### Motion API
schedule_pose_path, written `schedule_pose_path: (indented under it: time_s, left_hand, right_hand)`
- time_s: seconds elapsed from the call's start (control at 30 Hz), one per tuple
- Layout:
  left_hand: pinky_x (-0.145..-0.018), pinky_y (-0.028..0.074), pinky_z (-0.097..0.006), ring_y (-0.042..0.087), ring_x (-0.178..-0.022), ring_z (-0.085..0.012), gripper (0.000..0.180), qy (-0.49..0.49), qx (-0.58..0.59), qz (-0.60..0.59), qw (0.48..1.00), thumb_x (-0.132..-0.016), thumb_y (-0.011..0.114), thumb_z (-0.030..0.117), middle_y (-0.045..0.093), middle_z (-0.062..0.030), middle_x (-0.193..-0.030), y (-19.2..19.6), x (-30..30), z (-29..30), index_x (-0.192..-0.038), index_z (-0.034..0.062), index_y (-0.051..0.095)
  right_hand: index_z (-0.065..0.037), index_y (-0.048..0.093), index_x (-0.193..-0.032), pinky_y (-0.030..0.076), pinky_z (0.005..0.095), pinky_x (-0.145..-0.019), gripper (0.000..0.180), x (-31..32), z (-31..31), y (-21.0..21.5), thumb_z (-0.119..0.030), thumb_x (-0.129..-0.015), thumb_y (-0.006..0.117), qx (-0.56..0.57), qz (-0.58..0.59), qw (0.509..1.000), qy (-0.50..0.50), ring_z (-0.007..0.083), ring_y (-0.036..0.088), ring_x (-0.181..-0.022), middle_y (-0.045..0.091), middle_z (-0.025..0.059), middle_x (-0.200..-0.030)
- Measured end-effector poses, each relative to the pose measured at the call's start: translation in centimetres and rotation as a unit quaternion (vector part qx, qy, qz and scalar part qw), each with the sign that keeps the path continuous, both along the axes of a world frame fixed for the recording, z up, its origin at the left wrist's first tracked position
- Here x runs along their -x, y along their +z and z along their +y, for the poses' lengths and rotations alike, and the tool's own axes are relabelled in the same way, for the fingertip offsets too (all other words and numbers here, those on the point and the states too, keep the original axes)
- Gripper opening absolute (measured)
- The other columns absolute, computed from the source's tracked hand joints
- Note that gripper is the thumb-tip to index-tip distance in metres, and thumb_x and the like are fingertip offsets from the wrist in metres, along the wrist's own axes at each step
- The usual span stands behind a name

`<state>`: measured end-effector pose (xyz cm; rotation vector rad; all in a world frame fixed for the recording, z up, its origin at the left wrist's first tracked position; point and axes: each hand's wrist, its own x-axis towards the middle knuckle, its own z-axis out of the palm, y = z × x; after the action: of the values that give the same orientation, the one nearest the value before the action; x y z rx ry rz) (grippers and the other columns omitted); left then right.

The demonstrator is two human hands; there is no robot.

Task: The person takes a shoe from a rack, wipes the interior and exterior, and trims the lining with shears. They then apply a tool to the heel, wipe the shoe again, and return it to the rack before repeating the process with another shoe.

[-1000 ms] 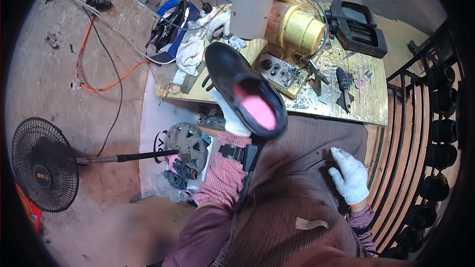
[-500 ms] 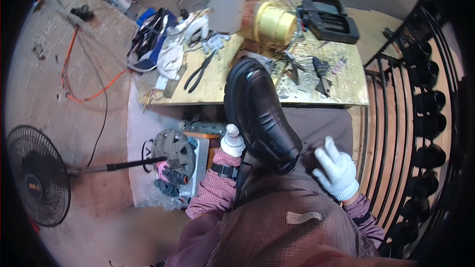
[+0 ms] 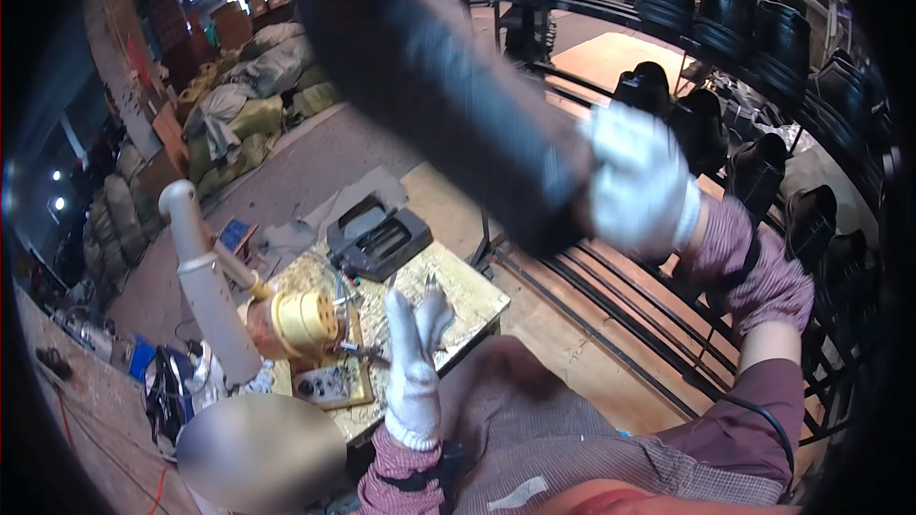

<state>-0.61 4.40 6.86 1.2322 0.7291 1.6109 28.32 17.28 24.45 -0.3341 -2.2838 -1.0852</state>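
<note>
Shoe [image 3: 448, 86] now raised high toward rack [image 3: 763, 191], off lap; right hand [image 3: 641, 193] grips its end. Left hand [image 3: 415, 362] let go, fingers spread, above workbench [image 3: 458, 291].

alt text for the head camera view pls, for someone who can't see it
A white-gloved right hand holds a blurred black shoe up toward a curved rack of black shoes. The gloved left hand is open and empty above a cluttered workbench carrying a brass-coloured machine.
</note>
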Motion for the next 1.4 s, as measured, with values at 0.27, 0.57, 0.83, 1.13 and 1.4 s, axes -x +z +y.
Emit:
schedule_pose_path:
  time_s: [0.27,0.57,0.83,1.13,1.4]
  left_hand:
    - [-0.118,0.038,-0.048,0.045,-0.143,-0.0358,0.106,-0.018,0.183,0.01,0.983,-0.096,0.056,0.067,0.032,-0.0252,-0.163,-6.4,2.2,-1.5,-0.164,0.0,0.01]
    - [-0.115,0.04,-0.047,0.051,-0.135,-0.0345,0.096,0.059,0.214,-0.034,0.975,-0.1,0.046,0.068,0.04,-0.0243,-0.157,-8.4,4.5,-5.3,-0.164,0.0029,0.018]
    - [-0.118,0.037,-0.049,0.047,-0.141,-0.0389,0.107,0.041,0.171,-0.079,0.981,-0.095,0.056,0.069,0.041,-0.0298,-0.155,-7.1,2.2,-5.8,-0.163,-0.0029,0.015]
    - [-0.117,0.037,-0.046,0.051,-0.137,-0.0363,0.127,-0.021,0.206,-0.204,0.957,-0.081,0.049,0.091,0.044,-0.0242,-0.155,-6.7,-1.2,-7.0,-0.165,0.003,0.011]
    - [-0.118,0.037,-0.048,0.051,-0.134,-0.0327,0.11,0.245,0.258,-0.426,0.832,-0.083,0.034,0.094,0.051,-0.0118,-0.152,-14.7,5.5,-14.1,-0.155,0.0116,0.042]
  right_hand:
    - [-0.01,0.066,-0.133,0.052,0.0447,-0.102,0.065,1.1,13.9,18.5,-0.045,-0.079,0.073,0.14,0.09,0.873,-0.458,0.037,0.062,-0.125,0.066,0.024,-0.13]
    - [-0.005,0.055,-0.142,0.052,0.0471,-0.098,0.067,-6.9,18.5,18.1,-0.043,-0.088,0.065,-0.026,0.354,0.84,-0.41,0.0404,0.067,-0.112,0.068,0.0234,-0.126]
    - [-0.008,0.074,-0.108,0.054,0.0479,-0.09,0.042,-8.1,10.2,15.9,-0.043,-0.087,0.065,0.006,0.32,0.84,-0.439,0.0384,0.07,-0.103,0.073,0.0206,-0.109]
    - [-0.003,0.068,-0.113,0.051,0.0379,-0.055,0.047,3.9,-12.3,-6.0,-0.043,-0.091,0.075,0.214,-0.09,0.958,-0.166,0.025,0.066,-0.064,0.068,0.0101,-0.083]
    - [-0.007,0.058,-0.143,0.058,0.0395,-0.08,0.067,11.7,-12.6,-18.0,-0.023,-0.082,0.079,0.639,-0.068,0.735,0.218,0.0351,0.071,-0.107,0.061,0.0229,-0.14]
